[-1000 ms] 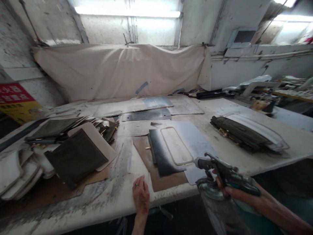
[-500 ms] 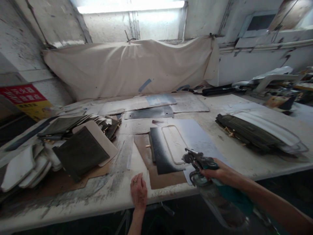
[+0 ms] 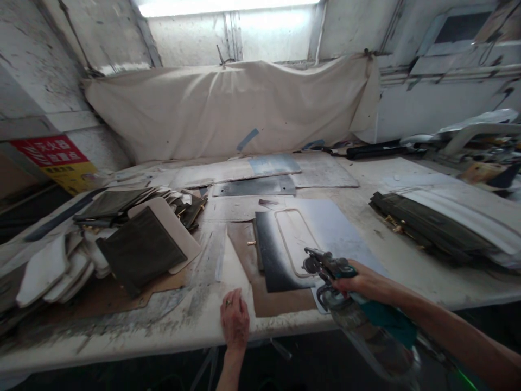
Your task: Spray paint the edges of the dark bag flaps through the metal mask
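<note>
Within right grip (image 3: 359,281), one sprayer (image 3: 334,300)

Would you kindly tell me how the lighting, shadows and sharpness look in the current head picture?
Head view: the tube light burns out to white at the top; head view: the space below the table sinks into deep shadow; head view: the spray gun looks soft, its cup blending into the dark; head view: the right-hand stack looks blurred.

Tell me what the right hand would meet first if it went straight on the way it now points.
With the silver metal spray gun leading, the right hand would probably meet the pale, rounded rectangular panel with the tan border first. The gun's height is unclear; it might pass over.
</note>
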### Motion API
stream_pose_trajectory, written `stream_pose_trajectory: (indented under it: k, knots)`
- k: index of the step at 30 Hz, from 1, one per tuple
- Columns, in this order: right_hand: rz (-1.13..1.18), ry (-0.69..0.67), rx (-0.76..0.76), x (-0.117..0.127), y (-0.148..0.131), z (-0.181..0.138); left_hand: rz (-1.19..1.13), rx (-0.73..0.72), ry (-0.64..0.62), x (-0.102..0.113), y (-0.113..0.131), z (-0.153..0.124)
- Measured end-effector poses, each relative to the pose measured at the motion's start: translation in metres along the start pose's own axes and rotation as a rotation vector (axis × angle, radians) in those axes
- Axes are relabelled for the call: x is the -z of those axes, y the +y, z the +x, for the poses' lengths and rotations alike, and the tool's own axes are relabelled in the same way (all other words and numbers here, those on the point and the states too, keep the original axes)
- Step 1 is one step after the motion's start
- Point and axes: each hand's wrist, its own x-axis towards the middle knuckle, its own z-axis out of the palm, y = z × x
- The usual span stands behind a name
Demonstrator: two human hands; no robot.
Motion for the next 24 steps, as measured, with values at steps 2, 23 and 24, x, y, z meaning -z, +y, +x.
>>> stream_pose_trajectory:
  k: [2, 23, 24]
  knots:
    - [-0.023, 0.029, -0.004, 0.000, -0.003, 0.005, 0.008, -0.007, -0.001, 0.001, 0.000, 0.000]
    - [-0.041, 0.066, -0.098, -0.008, -0.006, 0.030, -0.046, 0.007, 0.000, 0.002, -0.002, 0.000]
    - [-0.044, 0.067, -0.099, -0.008, -0.007, 0.031, -0.053, 0.011, -0.003, 0.002, -0.002, 0.000]
